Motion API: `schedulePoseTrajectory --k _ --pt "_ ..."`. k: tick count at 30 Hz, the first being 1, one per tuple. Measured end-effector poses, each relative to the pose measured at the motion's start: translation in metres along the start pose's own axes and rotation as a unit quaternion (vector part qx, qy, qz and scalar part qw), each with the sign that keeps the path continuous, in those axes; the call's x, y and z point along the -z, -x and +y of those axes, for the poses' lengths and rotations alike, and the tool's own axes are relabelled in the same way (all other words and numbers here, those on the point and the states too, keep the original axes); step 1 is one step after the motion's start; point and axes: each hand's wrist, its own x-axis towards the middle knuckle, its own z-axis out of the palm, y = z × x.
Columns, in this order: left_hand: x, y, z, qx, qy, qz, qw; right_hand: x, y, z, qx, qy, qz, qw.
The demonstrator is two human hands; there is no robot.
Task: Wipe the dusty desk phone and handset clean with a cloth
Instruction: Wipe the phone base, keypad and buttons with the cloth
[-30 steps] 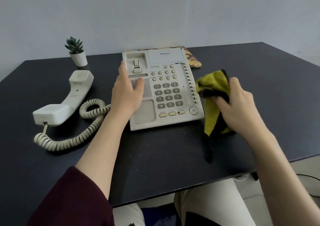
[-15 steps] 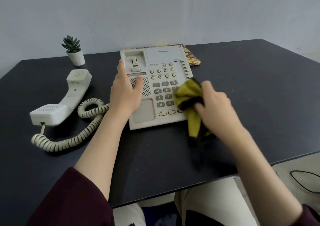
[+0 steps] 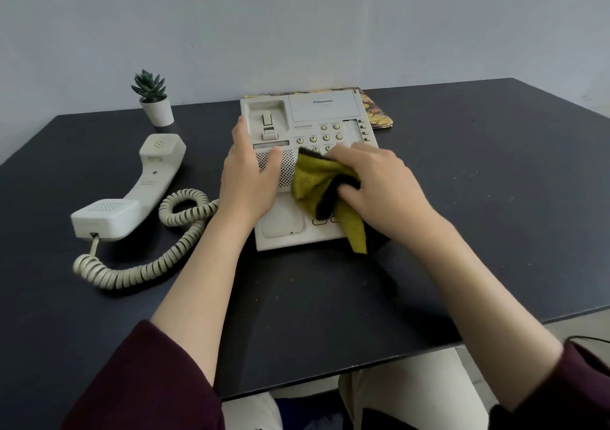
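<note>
**Wiping the keypad of the desk phone**

Right hand [image 3: 379, 192] clenches the yellow cloth [image 3: 321, 185] on the keypad; left hand [image 3: 249, 182], fingers relaxed, steadies the desk phone [image 3: 284, 231] at mid-table. Judged step: base cleaning; next, strokes toward the far buttons. Handset [image 3: 132, 198] lies left, untouched. Legible: "ADVANCED", then "Panasonic"
</note>
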Motion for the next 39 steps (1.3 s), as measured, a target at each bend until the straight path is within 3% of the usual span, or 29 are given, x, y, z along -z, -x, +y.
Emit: schedulePoseTrajectory --k 3,9,13,22,26,30,35,39 --pt "0.001 0.000 0.000 -0.002 0.008 0.003 1.000 0.011 -0.001 -0.002 0.053 0.009 -0.139 0.989" --pt "0.001 -0.004 -0.001 -0.011 0.001 0.016 1.000 0.004 -0.006 -0.028 0.123 0.044 -0.130 0.983" --pt "0.003 -0.007 -0.002 -0.012 0.005 0.015 1.000 -0.005 -0.004 -0.036 0.106 0.100 -0.185 0.972" --pt "0.002 -0.001 -0.005 -0.014 0.025 0.004 1.000 0.002 -0.011 -0.034 -0.002 -0.023 -0.305 0.952" --pt "0.001 -0.002 -0.005 -0.025 0.018 0.011 0.999 0.021 -0.012 -0.023 -0.047 -0.044 -0.248 0.967" --pt "0.001 -0.002 -0.005 -0.015 0.029 0.002 0.999 0.023 -0.010 -0.014 -0.026 -0.061 -0.156 0.986" --pt "0.002 -0.005 -0.008 -0.021 0.039 0.003 0.999 -0.004 -0.007 -0.028 0.057 -0.065 -0.244 0.966" --pt "0.001 -0.004 -0.009 -0.013 0.034 -0.003 0.999 0.004 -0.004 -0.020 0.044 -0.089 -0.299 0.949"
